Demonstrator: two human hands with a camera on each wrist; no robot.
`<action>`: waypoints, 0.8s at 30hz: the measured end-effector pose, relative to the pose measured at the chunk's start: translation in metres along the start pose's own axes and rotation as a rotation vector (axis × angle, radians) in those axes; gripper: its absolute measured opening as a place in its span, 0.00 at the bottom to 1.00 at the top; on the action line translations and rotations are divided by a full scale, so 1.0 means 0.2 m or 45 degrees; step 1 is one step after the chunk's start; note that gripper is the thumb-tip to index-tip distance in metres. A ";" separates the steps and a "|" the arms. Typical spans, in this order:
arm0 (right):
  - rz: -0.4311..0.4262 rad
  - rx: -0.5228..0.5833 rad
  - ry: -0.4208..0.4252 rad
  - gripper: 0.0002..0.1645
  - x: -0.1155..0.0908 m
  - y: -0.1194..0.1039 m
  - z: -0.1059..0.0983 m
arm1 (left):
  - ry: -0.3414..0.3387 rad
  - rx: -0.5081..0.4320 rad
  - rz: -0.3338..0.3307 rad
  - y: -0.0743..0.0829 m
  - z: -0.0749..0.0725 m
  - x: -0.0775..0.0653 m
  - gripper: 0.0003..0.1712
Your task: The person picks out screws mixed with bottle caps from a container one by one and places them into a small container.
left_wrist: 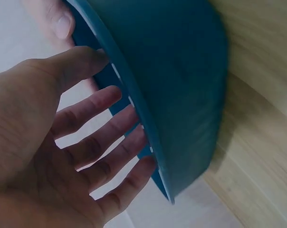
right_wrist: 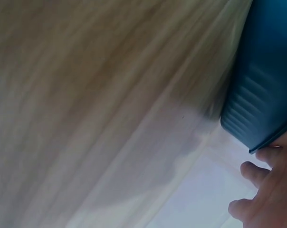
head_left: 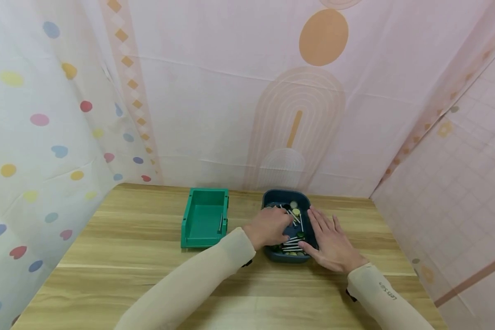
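A dark blue bin (head_left: 287, 259) stands on the table, with several long silver screws or nails (head_left: 292, 245) and round yellow and green pieces (head_left: 300, 235) lying in it. My left hand (head_left: 271, 226) reaches over its left rim, fingers slightly bent and spread; in the left wrist view the fingertips dip behind the rim and nothing shows between thumb and fingers. Along the bin's right side lies my right hand (head_left: 333, 245), its fingers extended at the rim and the thumb over the inside. The right wrist view catches these fingers (right_wrist: 255, 175) beside the bin's outer wall.
Left of the bin sits a green tray (head_left: 204, 243) with one long screw or nail (head_left: 220, 223) near its right wall. The wood-grain table (head_left: 148, 266) reaches back to a patterned curtain (head_left: 214, 114), with more hanging fabric on both sides.
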State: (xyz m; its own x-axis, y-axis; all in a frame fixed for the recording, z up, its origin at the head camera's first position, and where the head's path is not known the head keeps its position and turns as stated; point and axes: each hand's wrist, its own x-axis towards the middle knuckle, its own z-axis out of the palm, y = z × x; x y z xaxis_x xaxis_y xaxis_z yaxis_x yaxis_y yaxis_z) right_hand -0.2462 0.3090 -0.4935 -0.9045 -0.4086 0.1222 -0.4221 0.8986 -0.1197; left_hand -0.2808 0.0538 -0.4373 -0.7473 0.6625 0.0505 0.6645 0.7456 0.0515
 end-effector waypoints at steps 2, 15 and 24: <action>0.005 -0.002 0.006 0.62 0.00 -0.01 0.00 | -0.031 0.013 0.015 0.02 0.00 0.02 0.23; 0.010 -0.004 0.028 0.61 0.00 -0.01 0.03 | -0.255 0.057 -0.021 0.14 0.01 0.12 0.17; 0.002 -0.002 0.040 0.60 0.00 -0.01 0.02 | -0.271 0.094 -0.064 0.18 0.01 0.13 0.20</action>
State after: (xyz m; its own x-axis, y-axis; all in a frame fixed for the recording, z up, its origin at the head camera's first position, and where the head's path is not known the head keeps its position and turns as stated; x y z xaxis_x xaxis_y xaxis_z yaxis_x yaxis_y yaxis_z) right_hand -0.2454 0.3061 -0.4980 -0.9026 -0.4023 0.1531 -0.4209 0.8993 -0.1185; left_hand -0.2772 0.0982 -0.4353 -0.7687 0.6187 -0.1621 0.6300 0.7762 -0.0248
